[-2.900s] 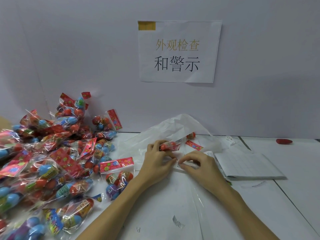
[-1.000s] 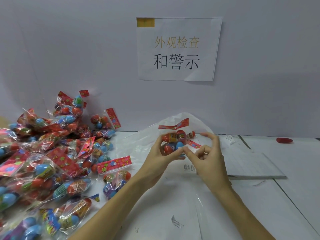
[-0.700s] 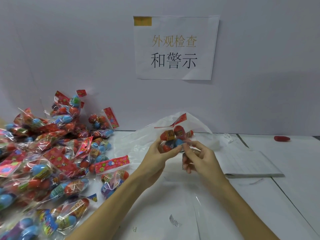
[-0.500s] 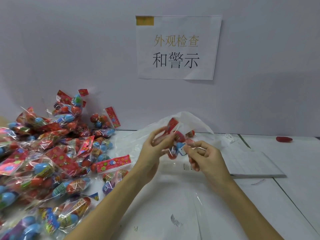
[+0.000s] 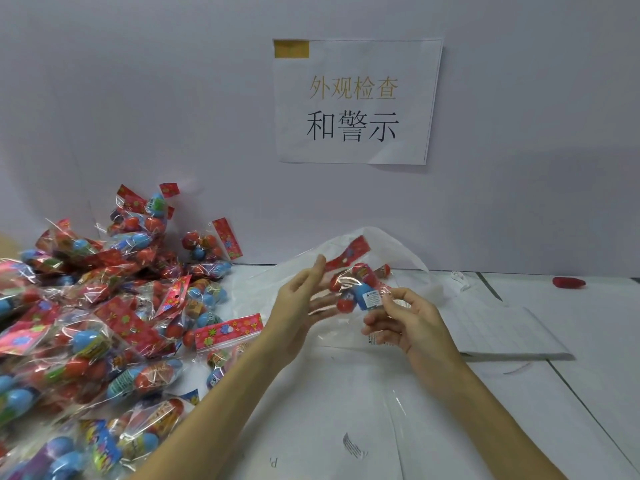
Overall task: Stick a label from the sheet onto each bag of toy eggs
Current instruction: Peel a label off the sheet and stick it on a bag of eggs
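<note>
Label (image 5: 372, 299) pressed onto bag (image 5: 353, 285): right hand (image 5: 405, 323) pinches it, left hand (image 5: 304, 299) spread flat behind; next, probably set it down.

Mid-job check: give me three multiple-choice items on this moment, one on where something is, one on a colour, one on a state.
1. Where is the pile of egg bags?
A. left side of the table
B. right side of the table
C. on the floor

2. What colour is the small object on the table at far right?
A. green
B. red
C. black

3. How is the left hand?
A. fist closed on the bag
B. fingers spread open beside the held bag
C. flat on the table

Answers:
1 A, the heap fills the left.
2 B, it is plainly red.
3 B, while the right hand pinches the bag by its white label.
</note>
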Action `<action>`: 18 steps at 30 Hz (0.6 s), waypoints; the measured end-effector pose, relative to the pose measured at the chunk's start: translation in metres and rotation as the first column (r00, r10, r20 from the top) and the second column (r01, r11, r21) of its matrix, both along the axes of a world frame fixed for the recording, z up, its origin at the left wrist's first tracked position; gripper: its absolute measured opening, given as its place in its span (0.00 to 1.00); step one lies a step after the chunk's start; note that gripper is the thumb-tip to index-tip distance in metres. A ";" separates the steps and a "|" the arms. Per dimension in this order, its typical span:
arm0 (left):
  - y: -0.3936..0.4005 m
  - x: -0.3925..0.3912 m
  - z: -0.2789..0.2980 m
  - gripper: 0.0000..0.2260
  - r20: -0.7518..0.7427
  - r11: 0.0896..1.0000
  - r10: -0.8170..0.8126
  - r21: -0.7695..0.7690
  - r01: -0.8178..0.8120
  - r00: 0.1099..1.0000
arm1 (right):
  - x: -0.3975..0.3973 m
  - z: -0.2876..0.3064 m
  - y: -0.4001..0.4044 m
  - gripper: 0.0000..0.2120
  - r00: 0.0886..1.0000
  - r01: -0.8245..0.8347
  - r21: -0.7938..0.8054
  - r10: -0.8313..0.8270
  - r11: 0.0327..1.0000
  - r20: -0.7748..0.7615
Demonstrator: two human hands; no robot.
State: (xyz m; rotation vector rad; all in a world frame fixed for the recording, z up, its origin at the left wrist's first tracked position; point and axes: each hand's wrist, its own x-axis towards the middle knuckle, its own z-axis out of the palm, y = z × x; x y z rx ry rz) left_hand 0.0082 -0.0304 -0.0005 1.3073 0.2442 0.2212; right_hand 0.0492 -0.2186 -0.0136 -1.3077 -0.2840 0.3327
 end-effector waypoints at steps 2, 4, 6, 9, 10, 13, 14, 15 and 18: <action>-0.003 0.000 -0.004 0.21 0.010 0.997 -0.068 0.040 0.068 0.998 | 0.001 0.000 0.000 0.08 0.997 -0.068 -0.038 0.067 0.997 -0.034; -0.002 0.000 -0.007 0.17 0.057 0.996 -0.073 0.060 0.069 0.996 | 0.002 0.001 0.000 0.13 0.995 -0.100 -0.149 0.098 0.984 -0.027; 0.002 0.000 -0.006 0.15 0.085 0.990 -0.110 0.102 0.101 0.990 | 0.003 0.001 0.000 0.21 0.998 0.001 -0.281 0.017 0.960 0.060; 0.007 -0.002 -0.001 0.13 0.088 0.952 -0.222 0.236 0.196 0.971 | 0.006 0.000 -0.001 0.29 0.982 0.144 -0.243 -0.108 0.959 0.154; 0.006 -0.002 -0.001 0.12 0.083 0.935 -0.251 0.279 0.219 0.964 | 0.006 0.000 -0.001 0.29 0.984 0.124 -0.199 -0.095 0.972 0.149; -0.001 -0.002 -0.003 0.11 0.041 0.891 -0.260 0.395 0.223 0.965 | 0.002 0.001 0.000 0.21 0.990 0.017 -0.065 -0.008 0.998 0.138; -0.002 -0.002 -0.003 0.12 0.027 0.888 -0.251 0.403 0.219 0.968 | 0.000 0.002 -0.001 0.18 0.991 0.015 -0.030 -0.011 0.999 0.133; -0.002 -0.002 -0.002 0.13 0.021 0.890 -0.254 0.397 0.225 0.967 | 0.000 0.003 -0.001 0.17 0.993 0.028 0.008 -0.029 1.000 0.115; -0.001 -0.004 0.001 0.15 0.005 0.893 -0.302 0.352 0.281 0.953 | 0.004 0.004 -0.004 0.15 0.997 0.074 0.112 -0.073 0.991 -0.017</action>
